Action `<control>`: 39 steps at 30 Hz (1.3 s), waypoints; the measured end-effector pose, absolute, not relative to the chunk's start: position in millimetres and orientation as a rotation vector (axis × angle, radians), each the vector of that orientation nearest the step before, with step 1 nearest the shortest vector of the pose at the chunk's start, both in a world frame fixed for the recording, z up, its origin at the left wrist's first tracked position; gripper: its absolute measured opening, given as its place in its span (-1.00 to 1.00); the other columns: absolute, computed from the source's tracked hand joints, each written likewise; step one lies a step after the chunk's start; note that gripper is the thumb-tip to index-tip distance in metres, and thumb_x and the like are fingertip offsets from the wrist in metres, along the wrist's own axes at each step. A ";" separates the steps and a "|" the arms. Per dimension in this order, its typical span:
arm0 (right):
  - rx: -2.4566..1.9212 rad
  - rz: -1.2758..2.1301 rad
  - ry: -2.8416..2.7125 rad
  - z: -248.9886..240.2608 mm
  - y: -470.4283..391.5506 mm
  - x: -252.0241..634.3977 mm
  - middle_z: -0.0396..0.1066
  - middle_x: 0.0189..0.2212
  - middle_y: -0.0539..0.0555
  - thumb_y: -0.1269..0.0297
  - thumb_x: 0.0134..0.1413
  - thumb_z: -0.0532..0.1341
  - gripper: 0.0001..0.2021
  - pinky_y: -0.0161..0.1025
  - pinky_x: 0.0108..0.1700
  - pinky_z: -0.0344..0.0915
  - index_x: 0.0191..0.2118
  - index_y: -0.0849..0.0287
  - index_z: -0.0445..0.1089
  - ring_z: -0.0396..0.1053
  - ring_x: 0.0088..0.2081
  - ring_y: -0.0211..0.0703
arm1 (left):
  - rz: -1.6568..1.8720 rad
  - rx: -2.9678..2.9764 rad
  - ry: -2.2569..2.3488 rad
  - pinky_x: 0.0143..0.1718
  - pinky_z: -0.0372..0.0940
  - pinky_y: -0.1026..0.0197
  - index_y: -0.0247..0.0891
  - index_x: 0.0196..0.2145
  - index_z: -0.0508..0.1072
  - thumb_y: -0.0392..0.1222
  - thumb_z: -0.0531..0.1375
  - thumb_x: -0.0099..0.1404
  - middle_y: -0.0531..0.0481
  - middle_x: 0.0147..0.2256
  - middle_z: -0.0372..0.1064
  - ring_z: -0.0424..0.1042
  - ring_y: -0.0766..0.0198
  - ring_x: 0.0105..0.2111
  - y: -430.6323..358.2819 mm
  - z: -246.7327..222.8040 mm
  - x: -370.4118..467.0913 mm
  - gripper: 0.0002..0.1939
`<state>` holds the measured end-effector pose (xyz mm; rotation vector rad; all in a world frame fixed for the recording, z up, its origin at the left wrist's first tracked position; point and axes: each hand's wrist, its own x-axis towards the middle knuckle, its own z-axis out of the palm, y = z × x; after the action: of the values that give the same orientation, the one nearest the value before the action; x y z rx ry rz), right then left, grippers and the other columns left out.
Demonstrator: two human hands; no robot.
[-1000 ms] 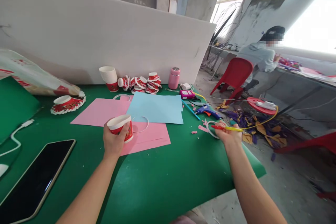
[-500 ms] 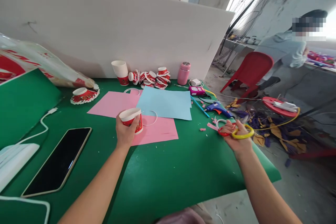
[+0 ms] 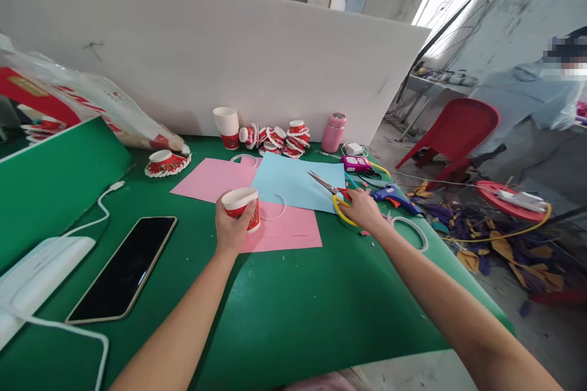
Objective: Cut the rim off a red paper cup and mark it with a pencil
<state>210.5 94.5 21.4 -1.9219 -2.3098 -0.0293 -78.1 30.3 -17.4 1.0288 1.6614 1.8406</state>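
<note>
My left hand (image 3: 232, 229) is wrapped round a red and white paper cup (image 3: 254, 215), held above the pink paper (image 3: 298, 231). A thin white loop (image 3: 284, 203) shows just right of the cup. In my right hand (image 3: 362, 209) is a pair of scissors (image 3: 326, 183) with red and yellow handles. Their blades point up and left over the light blue sheet (image 3: 288, 178), slightly parted. Next to my right forearm a roll of white tape (image 3: 419, 232) lies on the green table (image 3: 293, 305).
Cut cups (image 3: 275, 137), stacked cups (image 3: 226, 125) and a pink bottle (image 3: 334, 132) stand along the white board. A blue glue gun (image 3: 397, 198) lies at the right edge. A phone (image 3: 126, 269) is at the left. A person (image 3: 527, 88) is beyond a red chair (image 3: 468, 128).
My right hand has moved left with the scissors, whose blades now point over the blue sheet. The tape ring is now right of my forearm. My left hand still holds the cup. The view has shifted.
</note>
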 end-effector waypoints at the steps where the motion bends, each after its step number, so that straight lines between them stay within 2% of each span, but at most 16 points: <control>1: -1.927 -0.037 -2.307 20.9 97.2 206.9 0.36 -0.28 0.20 0.16 0.00 0.16 -0.70 -0.26 -0.30 0.18 -0.21 0.29 0.38 0.33 -0.29 -0.07 | 1.841 1.026 1.661 -0.17 0.31 0.12 -0.21 -0.15 0.30 0.00 0.33 -0.10 -0.10 -0.18 0.35 0.39 0.15 -0.16 30.3 -16.6 -78.2 -0.45; 5: -1.837 -0.137 -2.243 24.4 94.3 182.4 0.31 -0.11 0.30 0.17 0.01 0.17 -0.60 -0.12 -0.14 0.17 -0.04 0.29 0.32 0.25 -0.09 0.13 | 1.880 1.009 1.672 -0.15 0.30 0.12 -0.21 -0.17 0.31 0.00 0.33 -0.10 -0.09 -0.18 0.37 0.39 0.16 -0.17 31.1 -13.6 -79.3 -0.47; 7: -1.659 -0.034 -2.286 26.1 85.8 160.6 0.32 -0.09 0.25 0.24 0.05 0.15 -0.63 -0.10 -0.11 0.17 -0.01 0.26 0.30 0.25 -0.09 0.09 | 1.904 0.999 1.687 -0.15 0.30 0.12 -0.22 -0.18 0.31 0.01 0.32 -0.09 -0.09 -0.19 0.37 0.40 0.16 -0.18 31.8 -13.3 -80.3 -0.48; 11: -1.093 0.311 -2.640 21.8 70.3 110.7 0.31 -0.08 0.18 0.36 0.08 0.15 -0.67 -0.20 -0.07 0.17 0.00 0.23 0.27 0.24 -0.08 -0.07 | 1.942 0.983 1.742 -0.17 0.31 0.12 -0.24 -0.17 0.29 0.04 0.28 -0.04 -0.12 -0.18 0.36 0.40 0.16 -0.19 33.1 -15.4 -83.7 -0.49; 15: -1.144 0.273 -2.729 11.0 70.1 79.2 0.30 -0.14 0.16 0.31 0.11 0.14 -0.86 -0.21 -0.19 0.17 -0.22 0.19 0.37 0.22 -0.15 -0.08 | 1.955 1.016 1.818 -0.18 0.31 0.13 -0.26 -0.16 0.27 0.06 0.27 -0.03 -0.15 -0.18 0.36 0.40 0.15 -0.18 32.5 -15.5 -87.5 -0.47; 20: -1.164 0.202 -2.701 7.1 72.3 76.5 0.35 -0.21 0.14 0.31 0.15 0.10 -0.87 -0.22 -0.22 0.13 -0.32 0.21 0.35 0.24 -0.20 -0.08 | 1.927 1.154 1.898 -0.21 0.32 0.15 -0.27 -0.16 0.27 0.06 0.25 0.00 -0.15 -0.22 0.38 0.43 0.16 -0.24 31.4 -14.3 -88.2 -0.49; 23: -1.312 0.139 -2.553 15.2 73.6 104.1 0.39 -0.32 0.16 0.35 0.18 0.04 -0.85 -0.22 -0.24 0.12 -0.31 0.24 0.33 0.27 -0.24 -0.08 | 1.903 1.271 1.939 -0.25 0.33 0.14 -0.29 -0.12 0.25 0.06 0.25 0.00 -0.17 -0.22 0.39 0.43 0.13 -0.24 32.0 -17.8 -87.1 -0.45; 25: -1.453 0.072 -2.401 23.2 75.3 140.4 0.38 -0.41 0.17 0.35 0.19 -0.02 -0.81 -0.22 -0.33 0.10 -0.34 0.24 0.31 0.29 -0.34 -0.07 | 1.872 1.371 1.960 -0.27 0.33 0.13 -0.29 -0.10 0.23 0.07 0.25 -0.01 -0.18 -0.21 0.40 0.43 0.12 -0.24 32.5 -21.1 -86.3 -0.42; 27: -1.603 -0.041 -2.086 30.7 74.6 189.7 0.36 -0.50 0.13 0.29 0.16 0.00 -0.80 -0.23 -0.39 0.08 -0.40 0.20 0.29 0.27 -0.43 -0.08 | 1.829 1.490 1.978 -0.29 0.32 0.12 -0.30 -0.06 0.22 0.07 0.25 -0.02 -0.20 -0.20 0.40 0.44 0.09 -0.24 32.8 -24.2 -85.0 -0.37; 29: -1.628 -0.243 -1.857 35.0 69.1 246.2 0.35 -0.51 0.14 0.25 0.13 0.01 -0.81 -0.20 -0.39 0.07 -0.43 0.17 0.28 0.27 -0.43 -0.05 | 1.782 1.629 1.994 -0.30 0.31 0.09 -0.32 -0.02 0.19 0.07 0.25 -0.03 -0.24 -0.17 0.39 0.43 0.04 -0.22 32.5 -26.9 -82.8 -0.32; 32: -1.848 -0.488 -1.581 30.7 52.8 326.0 0.34 -0.52 0.20 0.18 0.12 0.00 -0.79 -0.12 -0.43 0.01 -0.35 0.13 0.31 0.27 -0.43 0.07 | 1.698 1.888 1.990 -0.21 0.26 0.02 -0.34 0.02 0.17 0.03 0.26 -0.06 -0.29 -0.12 0.38 0.40 -0.05 -0.16 30.8 -30.0 -77.0 -0.27; 34: -2.066 -0.533 -1.440 20.6 41.8 364.8 0.32 -0.56 0.20 0.15 0.06 0.05 -0.81 -0.08 -0.45 -0.03 -0.41 0.09 0.32 0.26 -0.46 0.13 | 1.624 2.076 1.970 -0.14 0.20 -0.01 -0.34 0.03 0.17 -0.02 0.26 -0.06 -0.30 -0.11 0.38 0.38 -0.06 -0.12 28.7 -31.4 -72.4 -0.28; 37: -2.093 -0.572 -1.450 3.2 33.3 390.3 0.38 -0.41 0.25 0.15 0.06 0.03 -0.79 -0.04 -0.45 -0.02 -0.42 0.07 0.35 0.29 -0.36 0.24 | 1.508 2.308 1.960 -0.10 0.13 -0.02 -0.35 0.04 0.18 -0.12 0.23 -0.02 -0.31 -0.12 0.38 0.37 -0.05 -0.12 25.0 -32.2 -66.5 -0.34; 39: -2.016 -0.644 -1.450 -3.2 33.9 384.7 0.39 -0.29 0.32 0.11 0.06 0.01 -0.72 0.00 -0.42 0.04 -0.29 0.12 0.38 0.28 -0.25 0.31 | 1.439 2.424 1.973 -0.10 0.09 -0.02 -0.36 0.04 0.20 -0.14 0.22 -0.01 -0.31 -0.12 0.39 0.37 -0.04 -0.12 23.1 -32.0 -64.1 -0.36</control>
<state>384.7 33.9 -3.2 -2.0161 -1.4499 -0.6439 -64.1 23.1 -32.0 2.4236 1.9729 1.4393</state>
